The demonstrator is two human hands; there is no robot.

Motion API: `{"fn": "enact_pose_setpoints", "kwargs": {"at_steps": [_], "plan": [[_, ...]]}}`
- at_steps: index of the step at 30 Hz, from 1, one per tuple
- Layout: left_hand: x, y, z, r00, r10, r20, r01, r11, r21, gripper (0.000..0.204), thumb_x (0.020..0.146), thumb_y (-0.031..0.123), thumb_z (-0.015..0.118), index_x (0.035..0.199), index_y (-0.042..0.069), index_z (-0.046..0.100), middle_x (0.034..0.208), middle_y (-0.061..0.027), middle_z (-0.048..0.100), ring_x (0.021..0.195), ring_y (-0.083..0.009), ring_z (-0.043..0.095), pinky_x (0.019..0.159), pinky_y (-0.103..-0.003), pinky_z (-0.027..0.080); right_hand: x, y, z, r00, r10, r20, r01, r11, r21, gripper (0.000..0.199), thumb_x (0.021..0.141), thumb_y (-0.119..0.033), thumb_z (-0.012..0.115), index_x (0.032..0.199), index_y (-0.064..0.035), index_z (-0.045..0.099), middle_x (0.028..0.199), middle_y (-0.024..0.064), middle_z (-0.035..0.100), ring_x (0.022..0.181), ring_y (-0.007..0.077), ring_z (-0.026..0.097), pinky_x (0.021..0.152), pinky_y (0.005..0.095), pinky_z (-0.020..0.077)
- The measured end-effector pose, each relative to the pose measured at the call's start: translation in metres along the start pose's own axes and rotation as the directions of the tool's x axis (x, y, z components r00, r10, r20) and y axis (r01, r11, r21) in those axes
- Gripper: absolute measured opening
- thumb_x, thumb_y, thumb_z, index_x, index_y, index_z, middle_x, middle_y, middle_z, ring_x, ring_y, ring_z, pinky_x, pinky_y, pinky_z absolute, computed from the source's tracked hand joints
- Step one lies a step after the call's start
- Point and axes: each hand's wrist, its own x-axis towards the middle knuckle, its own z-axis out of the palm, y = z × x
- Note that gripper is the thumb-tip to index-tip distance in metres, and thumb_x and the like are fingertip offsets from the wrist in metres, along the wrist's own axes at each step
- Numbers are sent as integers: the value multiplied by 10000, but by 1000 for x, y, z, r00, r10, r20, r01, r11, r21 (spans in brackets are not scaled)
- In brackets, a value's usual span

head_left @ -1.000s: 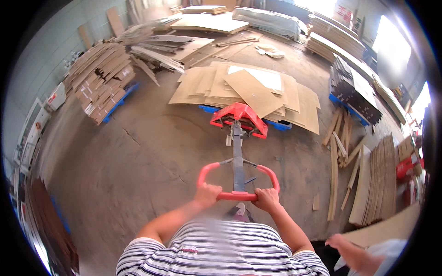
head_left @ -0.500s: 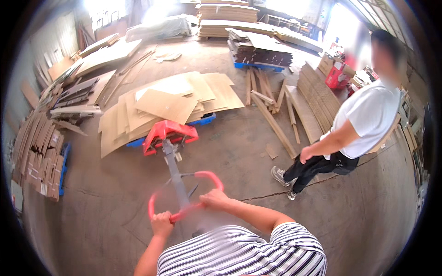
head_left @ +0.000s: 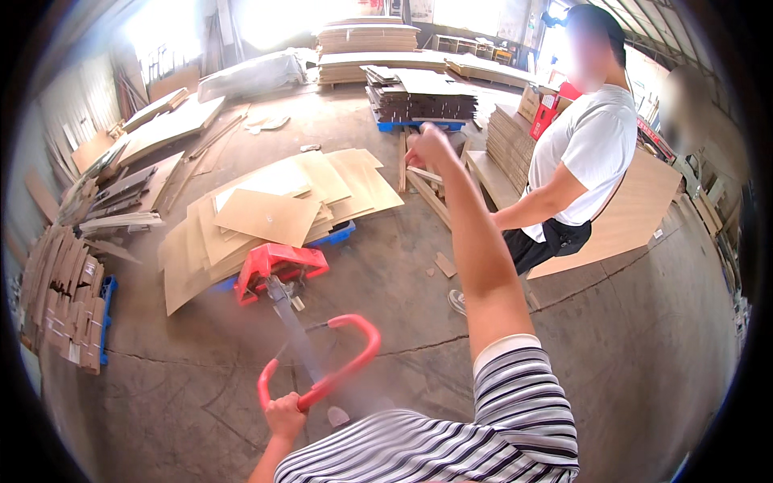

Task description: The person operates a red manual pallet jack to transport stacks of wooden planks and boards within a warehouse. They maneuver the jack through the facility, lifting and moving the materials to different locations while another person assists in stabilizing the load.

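Half a second ago both of your hands were on the red loop; now your right hand (head_left: 428,148) has left it and is stretched out ahead at arm's length, fingers loosely curled and holding nothing, raised toward the stacks of boards at the back. Your view has swung too, so the person in the white shirt (head_left: 584,157) stands closer and larger on your right, beside one big board (head_left: 624,217) leaning at their back. The pile of thin brown sheets (head_left: 274,213) sits on the blue pallet (head_left: 334,236) ahead and to your left, on the concrete floor (head_left: 403,322). The one red pallet jack (head_left: 278,264) has its pump end pushed in under that pile; its long axis runs from you up and to the left, tiller slanting back down to the handle (head_left: 342,366) just in front of your chest. Your left hand (head_left: 286,414) is wrapped tightly around the lower left end of that loop. Two people are in view, counting you.
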Motion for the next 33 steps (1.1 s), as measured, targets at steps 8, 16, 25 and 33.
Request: {"fn": "enact_pose_setpoints", "kwargs": {"at_steps": [8,16,25,33], "plan": [[-74,-23,-12,1000,-10,17,9,1000,9,136,634,173,737,594,130,614,575,-102,622,589,-286,653,626,-429,494,-310,163,198,558,-160,814,321,947,-34,326,940,-316,592,1156,-87,677,1116,144,671,1038,253,634,874,387,507],[-160,-78,-48,984,172,-49,-175,984,-44,141,625,149,762,637,103,629,649,-118,652,658,-306,663,662,-433,517,-507,150,243,629,57,775,577,633,-516,517,960,-429,433,918,-26,754,869,95,739,939,216,697,1040,360,409],[-240,-107,-79,983,131,130,-131,991,-7,157,669,168,777,705,97,643,691,-123,658,712,-325,662,676,-437,520,-627,130,245,689,-20,725,559,652,-513,487,955,-419,408,816,-102,750,729,88,712,787,244,704,1008,389,431],[-332,-94,-83,991,82,103,-80,996,-27,218,633,146,750,643,60,550,660,-170,616,697,-388,632,639,-488,494,-722,148,238,684,-321,655,680,606,-413,447,941,-409,451,722,-123,715,610,74,650,622,280,640,894,414,460]]}}
